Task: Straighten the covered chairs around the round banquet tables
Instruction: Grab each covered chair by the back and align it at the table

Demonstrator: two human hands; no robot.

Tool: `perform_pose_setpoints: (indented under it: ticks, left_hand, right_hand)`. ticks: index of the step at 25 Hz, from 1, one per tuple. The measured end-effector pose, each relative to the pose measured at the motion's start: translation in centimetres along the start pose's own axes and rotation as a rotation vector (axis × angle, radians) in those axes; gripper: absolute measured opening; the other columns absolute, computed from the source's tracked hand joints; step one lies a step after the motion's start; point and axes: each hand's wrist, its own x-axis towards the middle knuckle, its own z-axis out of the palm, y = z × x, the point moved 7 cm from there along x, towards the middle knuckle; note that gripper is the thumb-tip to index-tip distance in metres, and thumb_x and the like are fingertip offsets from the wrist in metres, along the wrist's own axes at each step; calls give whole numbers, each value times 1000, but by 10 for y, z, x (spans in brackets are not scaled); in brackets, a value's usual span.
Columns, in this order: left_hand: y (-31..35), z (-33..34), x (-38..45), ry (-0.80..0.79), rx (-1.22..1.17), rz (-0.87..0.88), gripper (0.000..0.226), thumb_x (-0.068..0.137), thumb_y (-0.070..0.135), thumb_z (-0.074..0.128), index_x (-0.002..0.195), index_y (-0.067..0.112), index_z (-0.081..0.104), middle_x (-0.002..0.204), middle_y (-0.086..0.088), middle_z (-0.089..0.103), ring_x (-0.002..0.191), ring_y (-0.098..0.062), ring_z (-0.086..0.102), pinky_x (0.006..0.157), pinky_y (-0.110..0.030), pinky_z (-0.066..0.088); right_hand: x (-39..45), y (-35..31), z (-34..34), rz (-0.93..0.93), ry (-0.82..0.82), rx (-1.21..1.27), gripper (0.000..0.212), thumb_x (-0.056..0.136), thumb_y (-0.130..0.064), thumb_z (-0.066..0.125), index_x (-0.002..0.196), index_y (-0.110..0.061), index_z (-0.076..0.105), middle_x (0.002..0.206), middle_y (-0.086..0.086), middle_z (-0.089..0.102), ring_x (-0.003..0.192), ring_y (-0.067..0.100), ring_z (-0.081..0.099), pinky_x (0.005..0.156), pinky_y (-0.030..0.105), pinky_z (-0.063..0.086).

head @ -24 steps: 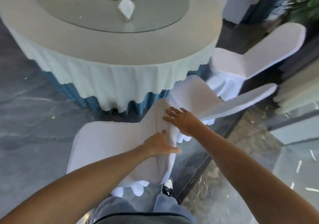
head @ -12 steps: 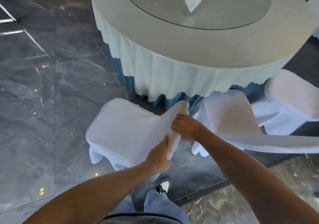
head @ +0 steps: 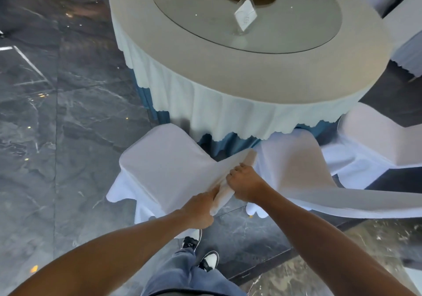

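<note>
Both your left hand (head: 201, 206) and right hand (head: 245, 185) grip the covered chair (head: 169, 165) back's top edge, just beside the round table (head: 228, 74)

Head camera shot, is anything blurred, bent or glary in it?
Head view: wide-angle bend curves the round table and floor tile lines; the chair back held by the left hand and right hand is slightly soft; the top right corner smears; the glass turntable shows faint reflections, the marble floor small light glints.

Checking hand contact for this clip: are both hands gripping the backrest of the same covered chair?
Yes, the left hand and right hand both grip the top edge of the near chair.
</note>
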Motion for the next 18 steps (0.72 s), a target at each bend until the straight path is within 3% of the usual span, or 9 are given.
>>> perform_pose_setpoints:
  ticks: [2,4,8,15,18]
  left_hand:
    - [-2,-12,9,-43,12,25,87,85,8,58,156,32,13,139,-8,54,120,-27,57,95,-33,49]
    - [5,-28,25,-62,88,118,82,84,11,58,154,34,22,132,-5,60,113,-26,62,85,-31,50]
    - [17,-57,58,-90,149,218,80,78,7,58,145,42,33,117,-1,67,103,-27,65,77,-35,53]
    - [50,-88,116,-49,162,324,61,79,1,53,121,46,52,100,9,70,91,-24,65,69,-29,46]
    - [58,-88,133,-44,185,312,67,81,3,52,130,48,49,104,7,70,94,-25,65,71,-30,46]
  right_hand:
    - [3,7,-1,46,-42,1,24,87,-22,59,108,-11,63,103,9,68,97,27,62,100,42,42]
    - [4,18,-4,94,-58,30,21,88,-23,55,104,-13,62,99,6,69,89,23,64,87,36,47]
    - [8,47,-6,219,-119,108,18,87,-26,55,101,-15,61,95,3,69,84,21,65,71,31,40]
    - [18,103,2,356,-128,172,15,85,-32,59,89,-18,60,86,2,69,77,22,65,64,31,36]
    - [15,125,15,446,-91,295,15,80,-28,61,93,-21,61,88,0,69,83,23,65,70,33,43]
